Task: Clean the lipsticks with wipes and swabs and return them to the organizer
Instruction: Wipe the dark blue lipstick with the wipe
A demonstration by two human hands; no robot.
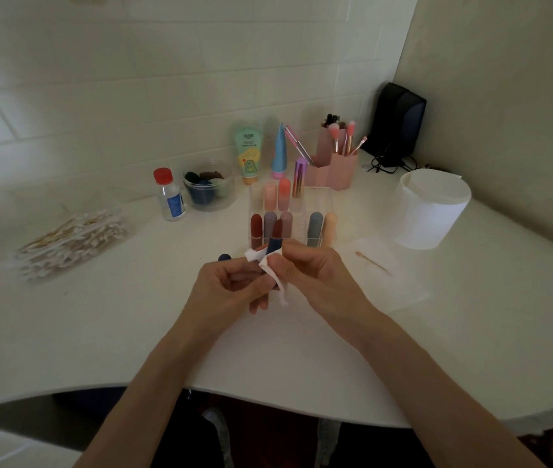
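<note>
My right hand [305, 270] grips a lipstick [274, 245] with a dark blue tube and a red tip, held upright just in front of the clear organizer [319, 201]. A white wipe [270, 270] is pinched against the tube's lower part by my left hand [234, 287]. A dark blue cap [224, 257] shows just behind my left fingers; whether it is held or lies on the table I cannot tell. Several lipsticks in red, grey, pink, blue and peach stand in the organizer.
A pile of cotton swabs [72, 241] lies at the left. A red-capped bottle [169, 195] and a clear jar [209, 187] stand behind it. On the right are a white wipe roll [432, 211] and a used swab [373, 264] on a white sheet. A pink brush holder [334, 165] stands at the back.
</note>
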